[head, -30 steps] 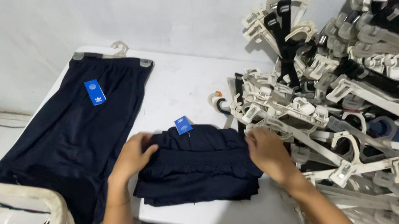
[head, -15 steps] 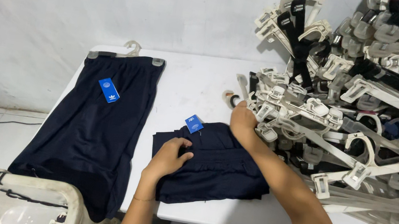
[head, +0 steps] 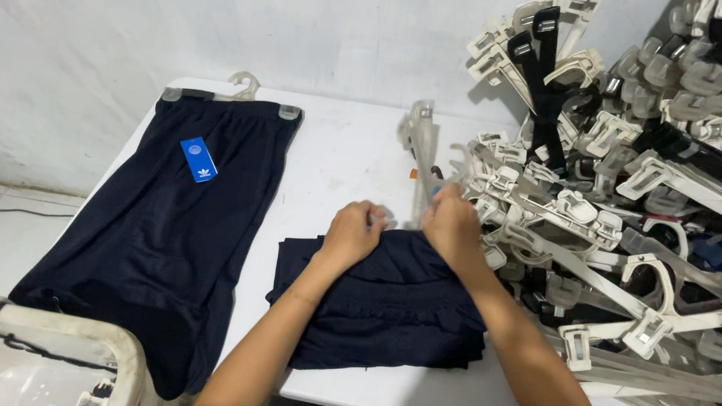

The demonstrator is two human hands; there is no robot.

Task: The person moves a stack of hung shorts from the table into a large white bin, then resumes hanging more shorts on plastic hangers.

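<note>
Since half a second ago: left hand (head: 353, 231) moved up, fingers curled on folded dark shorts (head: 383, 308); right hand (head: 452, 225) now gripping white hanger (head: 419, 145) lifted at 12 o'clock.

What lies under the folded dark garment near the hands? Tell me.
The folded dark garment lies on the white table. Both the left hand and right hand rest on its top edge. Anything beneath its layers is covered.

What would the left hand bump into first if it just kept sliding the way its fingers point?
The left hand points up the table, away from the person. Just ahead lies bare white table, then the wall. The upright hanger stands slightly to its right, though depth is hard to judge.
</note>
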